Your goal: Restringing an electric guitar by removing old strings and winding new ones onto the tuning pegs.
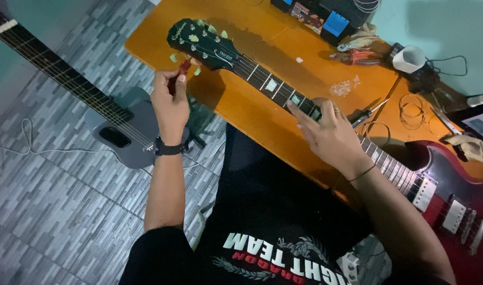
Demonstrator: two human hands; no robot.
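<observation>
Head view: red guitar point(457, 195) lies across the orange bench point(252, 111), its black headstock point(199, 42) jutting past the bench's left edge and its body at the lower right. Left hand point(170, 103) is closed around a small red-handled tool point(182, 69) held up just under the pale green tuner pegs point(174, 57); whether the tool's tip is seated on a peg I cannot tell. Right hand point(331, 134) rests on the neck point(276, 87), fingers spread and partly open, fingertips point(293, 108) pressing at the strings on the fretboard and gripping nothing. A black watch point(167, 149) sits on the left wrist.

Coils of wire point(412, 111), a screwdriver point(369, 112), pliers point(357, 55) and a white cup point(408, 58) lie on the bench beyond the neck. A grey guitar point(117, 132) lies on the tiled floor point(57, 211) below the left hand.

As I judge it, the main risk is at the headstock: it hangs unsupported over the edge, so a hard turn of the tool could twist the neck sideways or let the tool slip off and scratch the finish. A string wound too tight could snap toward the right hand's fingers. A dropped tool would land on the grey guitar.
</observation>
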